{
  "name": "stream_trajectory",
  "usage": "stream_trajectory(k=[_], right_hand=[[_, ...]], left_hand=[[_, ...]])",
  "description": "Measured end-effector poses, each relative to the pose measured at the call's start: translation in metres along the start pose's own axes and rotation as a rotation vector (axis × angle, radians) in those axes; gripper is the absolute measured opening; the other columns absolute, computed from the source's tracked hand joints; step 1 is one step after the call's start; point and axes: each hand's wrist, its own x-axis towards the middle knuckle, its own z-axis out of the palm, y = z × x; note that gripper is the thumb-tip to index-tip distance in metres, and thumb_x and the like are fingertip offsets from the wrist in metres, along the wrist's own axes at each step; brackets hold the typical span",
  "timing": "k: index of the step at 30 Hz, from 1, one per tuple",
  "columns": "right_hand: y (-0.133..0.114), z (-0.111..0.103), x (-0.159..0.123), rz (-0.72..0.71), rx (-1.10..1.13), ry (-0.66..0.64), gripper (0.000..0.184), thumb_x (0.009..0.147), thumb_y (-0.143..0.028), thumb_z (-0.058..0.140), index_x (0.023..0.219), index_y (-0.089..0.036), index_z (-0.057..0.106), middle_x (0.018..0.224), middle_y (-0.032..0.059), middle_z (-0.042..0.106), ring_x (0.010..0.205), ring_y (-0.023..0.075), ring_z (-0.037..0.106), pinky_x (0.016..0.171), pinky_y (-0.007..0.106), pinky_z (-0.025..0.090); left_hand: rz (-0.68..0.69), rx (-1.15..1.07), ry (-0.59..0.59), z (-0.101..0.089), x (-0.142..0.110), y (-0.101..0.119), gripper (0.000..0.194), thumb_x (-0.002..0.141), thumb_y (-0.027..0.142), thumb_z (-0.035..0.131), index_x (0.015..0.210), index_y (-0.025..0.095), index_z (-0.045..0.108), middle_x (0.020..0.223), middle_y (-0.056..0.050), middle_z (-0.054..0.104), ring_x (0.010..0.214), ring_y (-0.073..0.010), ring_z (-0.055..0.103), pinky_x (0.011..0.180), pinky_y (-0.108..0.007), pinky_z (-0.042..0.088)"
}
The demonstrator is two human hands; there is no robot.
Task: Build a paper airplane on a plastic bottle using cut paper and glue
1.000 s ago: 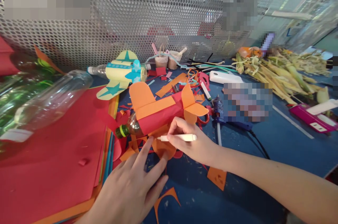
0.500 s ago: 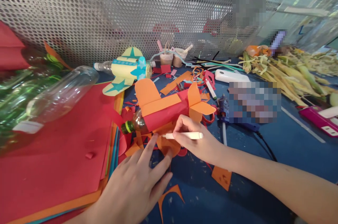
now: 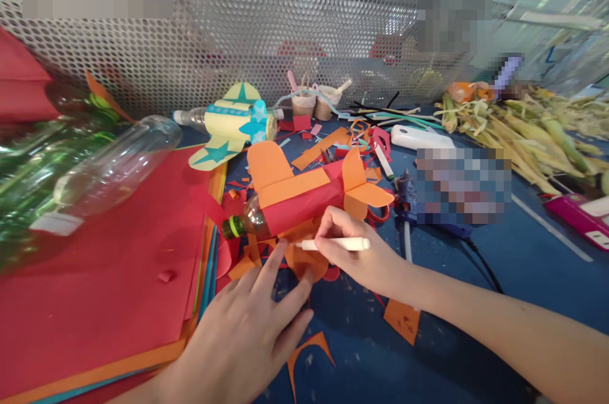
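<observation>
A bottle plane lies across the middle: a clear bottle (image 3: pixel 254 217) with a green cap, wrapped in red paper (image 3: pixel 304 204), with orange paper wings and tail fins. My right hand (image 3: pixel 354 252) grips a white marker (image 3: pixel 342 243), its tip at the near orange wing (image 3: pixel 304 259). My left hand (image 3: pixel 257 315) rests with fingers spread, its fingertips pressing that wing from the near side. Orange and red paper scraps lie under and around the plane. Whatever the tip has drawn is too faint to make out.
Stacked coloured paper (image 3: pixel 118 264) fills the left, with plastic bottles (image 3: pixel 118 163) on it. Behind stands a yellow bottle plane (image 3: pixel 233 122) with blue stars. A blue glue gun (image 3: pixel 406 198) with a cord lies to the right, corn husks (image 3: pixel 518 131) beyond, and a perforated metal panel (image 3: pixel 285 4) at the back.
The whole view has shifted slightly, so things appear a little further right. Both hands keep nearly the same pose at the orange wing.
</observation>
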Motion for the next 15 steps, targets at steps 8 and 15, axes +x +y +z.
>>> stream_trajectory(k=[8,15], right_hand=[[-0.0013,0.0001,0.0011,0.010,-0.024,-0.013,0.013,0.085,-0.022,0.053,0.076,-0.022,0.043,0.062,-0.0075,0.045,0.051,0.0085,0.043,0.048,0.020,0.033],[-0.0015,-0.0004,0.0010,0.003,-0.009,-0.008,0.014,0.085,-0.022,0.053,0.076,-0.022,0.043,0.062,-0.0080,0.045,0.051,0.0083,0.043,0.048,0.020,0.033]], left_hand=[[-0.006,-0.024,-0.025,-0.0013,-0.0011,-0.0001,0.037,0.093,0.030,0.034,0.113,0.025,0.064,0.118,-0.021,0.060,0.074,-0.0274,0.068,0.056,-0.042,0.057],[-0.013,-0.037,-0.035,-0.0014,-0.0007,-0.0005,0.037,0.094,0.031,0.033,0.115,0.025,0.063,0.120,-0.021,0.059,0.075,-0.0275,0.067,0.056,-0.042,0.057]])
